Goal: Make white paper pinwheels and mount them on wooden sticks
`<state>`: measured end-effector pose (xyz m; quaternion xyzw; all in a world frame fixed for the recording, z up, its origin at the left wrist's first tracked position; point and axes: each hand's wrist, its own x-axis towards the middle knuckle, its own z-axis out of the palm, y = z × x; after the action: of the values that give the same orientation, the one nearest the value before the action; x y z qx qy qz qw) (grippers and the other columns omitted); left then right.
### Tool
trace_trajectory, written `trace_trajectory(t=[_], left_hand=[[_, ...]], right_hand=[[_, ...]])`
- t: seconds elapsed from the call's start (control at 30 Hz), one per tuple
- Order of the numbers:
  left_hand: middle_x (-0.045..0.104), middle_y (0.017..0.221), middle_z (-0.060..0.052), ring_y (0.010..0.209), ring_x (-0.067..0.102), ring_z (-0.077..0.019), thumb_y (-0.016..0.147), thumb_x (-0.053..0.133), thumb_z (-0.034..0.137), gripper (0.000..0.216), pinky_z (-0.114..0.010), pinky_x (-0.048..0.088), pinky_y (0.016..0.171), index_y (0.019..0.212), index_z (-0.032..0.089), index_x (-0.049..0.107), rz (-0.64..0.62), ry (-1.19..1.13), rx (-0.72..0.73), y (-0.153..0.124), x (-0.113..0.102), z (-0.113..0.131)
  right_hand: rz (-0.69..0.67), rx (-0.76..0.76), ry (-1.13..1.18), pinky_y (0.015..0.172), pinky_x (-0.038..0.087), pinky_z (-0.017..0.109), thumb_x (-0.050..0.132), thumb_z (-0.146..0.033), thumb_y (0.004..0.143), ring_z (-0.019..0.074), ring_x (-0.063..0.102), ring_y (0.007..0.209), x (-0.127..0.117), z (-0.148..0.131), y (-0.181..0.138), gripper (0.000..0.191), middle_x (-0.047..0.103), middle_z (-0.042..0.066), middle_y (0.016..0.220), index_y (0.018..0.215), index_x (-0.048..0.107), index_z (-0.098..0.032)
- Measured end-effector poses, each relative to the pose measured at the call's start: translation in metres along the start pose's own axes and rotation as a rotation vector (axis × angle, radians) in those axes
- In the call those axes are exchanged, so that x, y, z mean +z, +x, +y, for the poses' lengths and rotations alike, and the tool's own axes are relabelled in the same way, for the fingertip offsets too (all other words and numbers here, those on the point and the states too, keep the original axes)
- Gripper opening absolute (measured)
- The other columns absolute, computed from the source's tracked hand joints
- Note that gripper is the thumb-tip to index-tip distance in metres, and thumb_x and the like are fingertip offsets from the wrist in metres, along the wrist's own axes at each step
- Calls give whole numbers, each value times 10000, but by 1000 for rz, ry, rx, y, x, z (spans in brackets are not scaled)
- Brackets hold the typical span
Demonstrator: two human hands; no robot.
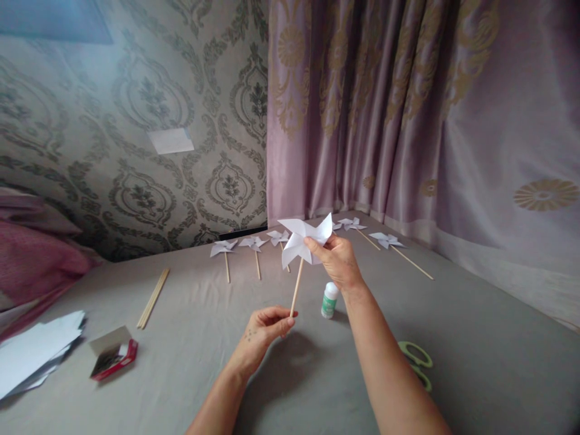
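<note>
On grey cloth below upper-right curtains, scissors are part-hidden; a pinwheel is gripped by left hand and right hand

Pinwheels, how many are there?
6 clearly: the held pinwheel, between left hand and right hand; three pinwheels behind it, leftward; two pinwheels to the right. A white piece beside the right hand may be a seventh, mostly hidden.

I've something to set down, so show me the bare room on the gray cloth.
Bare cloth shows between the red box and the left hand, and right of the scissors. Pinwheels crowd the far side; papers, box and sticks crowd the left.
</note>
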<state>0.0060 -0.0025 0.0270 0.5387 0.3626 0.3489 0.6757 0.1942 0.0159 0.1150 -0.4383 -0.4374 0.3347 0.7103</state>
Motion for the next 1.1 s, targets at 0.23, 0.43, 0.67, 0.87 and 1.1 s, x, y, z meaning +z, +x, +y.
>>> trace_trajectory(t=[0.23,0.43,0.67,0.87,1.1], left_hand=[[589,601,-4,589,488,-101,572,830,454,391,-223,375,575,790,137,761,37,52,24,0,1,2],[595,612,-5,591,473,-98,596,816,436,348,-226,385,587,777,144,766,150,31,121,1,-1,3],[618,632,-9,580,463,-93,586,822,428,357,-231,376,592,810,154,775,289,-65,171,6,-11,-2],[630,656,-20,591,459,-99,590,819,425,338,-235,379,595,787,153,777,301,-38,179,5,-11,-2],[598,603,-5,576,449,-97,585,816,417,331,-227,363,573,776,150,775,300,-62,203,4,-10,4]], right_hand=[[-61,-78,-117,774,516,338,743,-465,704,208,674,803,3,6,-1,380,747,67,895,917,733,-152],[-191,-169,-216,859,481,342,585,-487,850,205,640,953,0,0,-2,389,711,91,1016,1029,689,-157],[-109,-411,-556,752,506,343,528,-263,837,187,616,808,7,4,-7,335,665,117,1026,1120,645,-126],[-121,-498,-769,854,500,378,394,-114,837,234,617,947,17,6,-11,404,642,154,1111,1186,598,-102],[-466,-332,-985,820,489,339,404,-77,824,228,653,937,40,-6,-42,373,714,88,992,1047,686,-179]])
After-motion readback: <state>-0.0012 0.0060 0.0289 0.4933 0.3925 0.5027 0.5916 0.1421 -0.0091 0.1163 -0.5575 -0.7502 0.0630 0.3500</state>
